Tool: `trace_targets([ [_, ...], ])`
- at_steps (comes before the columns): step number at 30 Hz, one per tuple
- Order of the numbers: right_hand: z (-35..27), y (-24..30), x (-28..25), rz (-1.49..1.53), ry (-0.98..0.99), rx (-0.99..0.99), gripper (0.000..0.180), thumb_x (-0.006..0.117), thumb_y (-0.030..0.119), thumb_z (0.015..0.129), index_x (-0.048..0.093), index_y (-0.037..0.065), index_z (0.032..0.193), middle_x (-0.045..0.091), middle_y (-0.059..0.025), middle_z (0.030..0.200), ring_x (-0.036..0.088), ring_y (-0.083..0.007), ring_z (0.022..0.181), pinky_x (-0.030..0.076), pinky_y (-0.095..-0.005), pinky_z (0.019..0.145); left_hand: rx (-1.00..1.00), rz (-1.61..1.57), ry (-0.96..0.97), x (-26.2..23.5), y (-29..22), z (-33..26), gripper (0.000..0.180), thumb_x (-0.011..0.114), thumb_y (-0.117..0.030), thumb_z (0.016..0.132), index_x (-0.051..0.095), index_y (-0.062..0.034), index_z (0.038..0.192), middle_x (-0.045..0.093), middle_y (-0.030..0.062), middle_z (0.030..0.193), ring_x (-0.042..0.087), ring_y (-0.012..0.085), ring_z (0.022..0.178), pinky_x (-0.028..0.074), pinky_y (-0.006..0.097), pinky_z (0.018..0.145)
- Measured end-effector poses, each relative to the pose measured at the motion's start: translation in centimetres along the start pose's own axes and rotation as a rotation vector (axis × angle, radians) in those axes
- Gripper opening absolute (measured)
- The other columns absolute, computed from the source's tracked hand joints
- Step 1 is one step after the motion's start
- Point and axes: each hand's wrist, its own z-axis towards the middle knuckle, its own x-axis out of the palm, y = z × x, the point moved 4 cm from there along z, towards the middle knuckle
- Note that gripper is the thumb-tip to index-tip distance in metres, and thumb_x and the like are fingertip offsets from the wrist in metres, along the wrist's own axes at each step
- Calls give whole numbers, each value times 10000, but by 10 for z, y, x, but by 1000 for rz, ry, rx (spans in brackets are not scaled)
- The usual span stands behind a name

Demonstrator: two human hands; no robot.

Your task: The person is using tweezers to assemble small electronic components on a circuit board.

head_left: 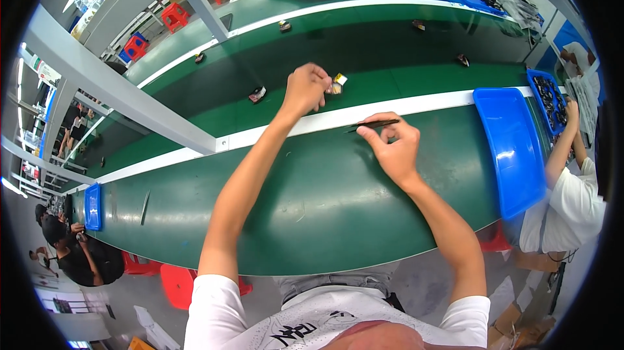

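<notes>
The left hand (pixel 305 89) is out over the belt (pixel 367 38), beyond the white rail (pixel 422 103), fingers bent in and slightly blurred. Just right of its fingertips is a small part (pixel 335 88) with a yellow-and-white tab; I cannot tell whether the fingers pinch it or only touch it. The right hand (pixel 395 148), nearer the body and to the right, is closed on dark tweezers (pixel 383 122), thumb and fingers pressed together, tips pointing left.

Left of the left hand, another small packet (pixel 257 94) lies on the belt. The tabletop (pixel 344 200) spreads below both hands, and a blue tray (pixel 510 155) sits well to the right of the right hand.

If the left fingers have only a tip hold, the part could slip and drop onto the belt or knock the rail. If the belt is running, a part let go carelessly could land askew or run into the neighbouring packet. The tweezers' tips, pointing toward the left wrist side, could prick or scratch should the hands cross without care.
</notes>
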Motion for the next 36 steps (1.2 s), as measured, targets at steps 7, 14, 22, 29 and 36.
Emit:
trace_targets([
  [7, 2, 6, -2, 122, 42, 171, 132, 808, 14, 837, 710, -14, 920, 707, -15, 823, 430, -12, 508, 353, -197, 505, -83, -329, -147, 8, 16, -118, 178, 631, -44, 982, 645, 99, 1086, 692, 127, 787, 667, 139, 586, 532, 253, 477],
  [14, -10, 24, 9, -59, 86, 4, 115, 815, -5, 806, 714, -21, 857, 748, -51, 853, 451, -36, 455, 364, -208, 487, 40, -355, -205, 15, 14, -139, 193, 651, -39, 984, 644, 81, 1135, 728, 141, 915, 723, 167, 675, 572, 253, 513],
  [22, -18, 28, 13, -173, 91, -187, 115, 831, 0, 768, 716, -8, 763, 781, -59, 907, 408, -48, 395, 335, -232, 428, 131, -333, -214, 17, 12, -143, 210, 664, -15, 969, 645, 83, 1154, 733, 165, 972, 747, 186, 719, 613, 266, 568],
  [29, -20, 25, 14, -184, 80, -183, 131, 838, 5, 763, 709, -10, 747, 781, -56, 900, 400, -50, 392, 327, -235, 421, 218, -260, -229, 19, 8, -144, 207, 674, -2, 957, 651, 92, 1139, 736, 168, 998, 752, 184, 727, 625, 265, 595],
  [36, -20, 26, 15, -163, 85, -170, 125, 824, -7, 781, 707, -20, 742, 780, -66, 900, 400, -43, 399, 320, -235, 417, 244, -246, -221, 20, 8, -145, 205, 676, -1, 955, 653, 94, 1135, 738, 164, 1005, 755, 185, 735, 622, 265, 591],
])
